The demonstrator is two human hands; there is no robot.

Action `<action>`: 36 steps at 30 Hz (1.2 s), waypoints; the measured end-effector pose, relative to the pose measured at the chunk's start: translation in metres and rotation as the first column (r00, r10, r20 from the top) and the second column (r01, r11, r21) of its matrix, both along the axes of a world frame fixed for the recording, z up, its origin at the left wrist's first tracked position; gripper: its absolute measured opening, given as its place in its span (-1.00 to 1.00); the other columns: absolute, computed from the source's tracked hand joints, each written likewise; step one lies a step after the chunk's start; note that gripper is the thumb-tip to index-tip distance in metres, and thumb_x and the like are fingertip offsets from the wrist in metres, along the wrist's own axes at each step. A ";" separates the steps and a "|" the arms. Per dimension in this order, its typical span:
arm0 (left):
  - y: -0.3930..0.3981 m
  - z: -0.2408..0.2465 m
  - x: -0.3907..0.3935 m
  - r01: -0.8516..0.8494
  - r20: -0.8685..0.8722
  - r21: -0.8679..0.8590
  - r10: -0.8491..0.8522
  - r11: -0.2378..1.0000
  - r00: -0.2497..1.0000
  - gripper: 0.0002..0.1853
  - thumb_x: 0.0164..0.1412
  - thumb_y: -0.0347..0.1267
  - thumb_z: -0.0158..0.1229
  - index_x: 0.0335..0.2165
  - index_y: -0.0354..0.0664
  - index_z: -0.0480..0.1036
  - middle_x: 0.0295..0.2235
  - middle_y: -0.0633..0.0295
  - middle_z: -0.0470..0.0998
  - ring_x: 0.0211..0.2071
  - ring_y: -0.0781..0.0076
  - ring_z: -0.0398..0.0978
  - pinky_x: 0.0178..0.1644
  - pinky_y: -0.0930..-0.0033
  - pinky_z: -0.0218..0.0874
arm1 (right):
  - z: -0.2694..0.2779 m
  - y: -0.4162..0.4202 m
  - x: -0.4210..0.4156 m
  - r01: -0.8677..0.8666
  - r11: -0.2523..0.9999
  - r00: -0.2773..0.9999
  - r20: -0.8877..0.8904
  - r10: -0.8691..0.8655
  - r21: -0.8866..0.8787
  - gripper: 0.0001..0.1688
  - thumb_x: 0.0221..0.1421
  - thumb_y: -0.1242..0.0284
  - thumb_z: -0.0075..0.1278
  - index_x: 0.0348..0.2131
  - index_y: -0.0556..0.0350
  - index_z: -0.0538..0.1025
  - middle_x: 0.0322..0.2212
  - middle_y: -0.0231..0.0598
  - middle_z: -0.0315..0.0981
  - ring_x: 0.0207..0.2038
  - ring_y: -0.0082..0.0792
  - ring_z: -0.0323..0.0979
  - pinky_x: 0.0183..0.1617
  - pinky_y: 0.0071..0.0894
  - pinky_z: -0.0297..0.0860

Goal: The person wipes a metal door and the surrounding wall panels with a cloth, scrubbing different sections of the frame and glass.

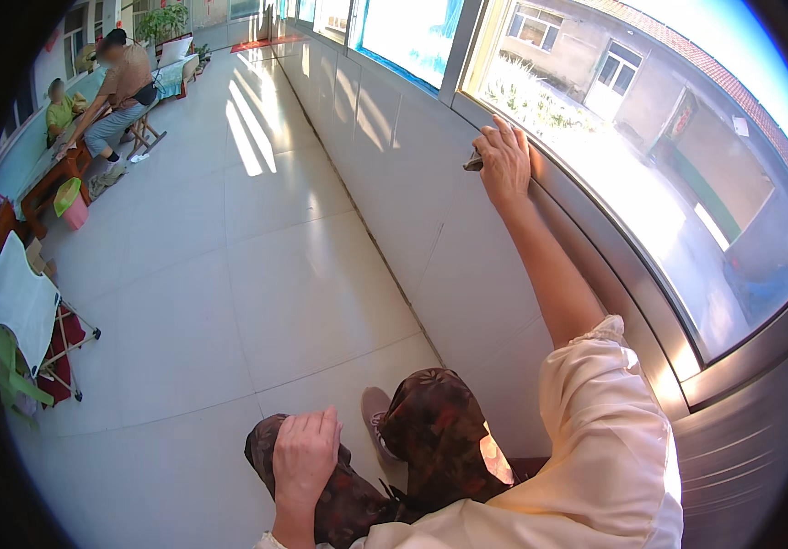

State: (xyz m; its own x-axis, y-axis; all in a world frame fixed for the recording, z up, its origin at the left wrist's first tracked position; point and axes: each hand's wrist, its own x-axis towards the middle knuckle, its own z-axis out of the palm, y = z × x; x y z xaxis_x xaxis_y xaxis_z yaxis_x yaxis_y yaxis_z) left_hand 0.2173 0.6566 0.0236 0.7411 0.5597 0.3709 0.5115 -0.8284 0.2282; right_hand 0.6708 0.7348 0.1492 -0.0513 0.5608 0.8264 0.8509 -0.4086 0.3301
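My right hand (505,159) reaches out to the metal window frame (589,223) on the right, its fingers curled over the lower ledge. A greyish folded cloth (474,162) pokes out beneath its fingers on the left side; most of it is hidden by the hand. My left hand (306,449) rests on the knee of my dark patterned trousers (435,425), with no object visible in it. Behind the glass lie a sunlit yard and a building with a tiled roof.
A tiled wall (394,158) runs below the windows. At the far left, a person (123,89) leans over a wooden table beside another seated person (59,113). A pink bin (75,211), a folding chair (23,302) and a green plastic chair (9,370) stand along the left.
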 end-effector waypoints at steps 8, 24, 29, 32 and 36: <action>0.037 -0.017 0.003 -0.081 0.030 -0.038 0.083 0.996 0.996 -0.78 -0.03 -0.39 0.18 -0.33 -0.20 0.45 -0.51 0.21 0.48 -0.42 0.27 0.44 -0.23 0.28 0.24 | 0.011 0.103 0.040 0.137 0.959 0.989 0.088 -0.119 -0.250 -0.82 0.01 0.49 -0.12 -0.38 -0.01 0.52 -0.10 -0.30 0.37 0.22 -0.30 -0.02 0.29 -0.11 -0.11; 0.079 -0.023 0.004 -0.138 -0.016 0.001 0.138 0.990 0.990 -0.84 0.01 -0.37 0.14 -0.39 -0.20 0.42 -0.54 0.17 0.45 -0.45 0.20 0.42 -0.29 0.22 0.22 | -0.007 0.030 0.010 0.042 0.991 0.999 -0.015 -0.045 -0.128 -0.79 -0.03 0.52 -0.14 -0.37 -0.03 0.53 -0.14 -0.39 0.39 0.19 -0.30 0.04 0.29 -0.01 -0.21; 0.075 -0.025 0.005 -0.156 -0.002 0.030 0.156 0.987 0.988 -0.86 0.03 -0.36 0.12 -0.42 -0.20 0.41 -0.55 0.15 0.45 -0.46 0.17 0.41 -0.31 0.20 0.21 | -0.005 -0.079 -0.035 0.077 0.994 0.992 -0.092 -0.084 -0.080 -0.76 -0.11 0.64 -0.09 -0.42 -0.03 0.53 -0.11 -0.42 0.39 0.21 -0.31 0.03 0.28 0.02 -0.20; 0.078 -0.032 -0.003 -0.168 -0.008 0.050 0.169 0.985 0.986 -0.86 0.04 -0.35 0.11 -0.42 -0.19 0.41 -0.55 0.14 0.46 -0.45 0.15 0.42 -0.31 0.19 0.22 | -0.005 -0.145 -0.069 0.092 0.995 0.988 -0.123 -0.097 -0.048 -0.75 -0.14 0.70 -0.06 -0.46 -0.02 0.51 -0.10 -0.42 0.40 0.22 -0.31 0.02 0.27 0.04 -0.16; 0.077 -0.037 0.017 -0.120 -0.006 0.024 0.121 0.992 0.993 -0.85 0.06 -0.33 0.08 -0.42 -0.18 0.43 -0.54 0.14 0.47 -0.45 0.13 0.42 -0.30 0.17 0.21 | 0.012 -0.252 -0.108 0.241 0.970 0.966 -0.087 -0.242 -0.023 -0.70 -0.14 0.73 -0.10 -0.45 -0.03 0.52 -0.12 -0.42 0.42 0.20 -0.29 0.07 0.24 0.00 -0.08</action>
State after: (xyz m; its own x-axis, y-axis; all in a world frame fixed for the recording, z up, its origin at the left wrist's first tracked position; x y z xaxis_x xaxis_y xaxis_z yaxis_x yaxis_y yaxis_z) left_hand 0.2348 0.7331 -0.0129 0.6717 0.6363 0.3793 0.6096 -0.7657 0.2051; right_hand 0.5628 0.4832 0.1607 0.1597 0.5578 0.8145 0.7534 -0.6020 0.2646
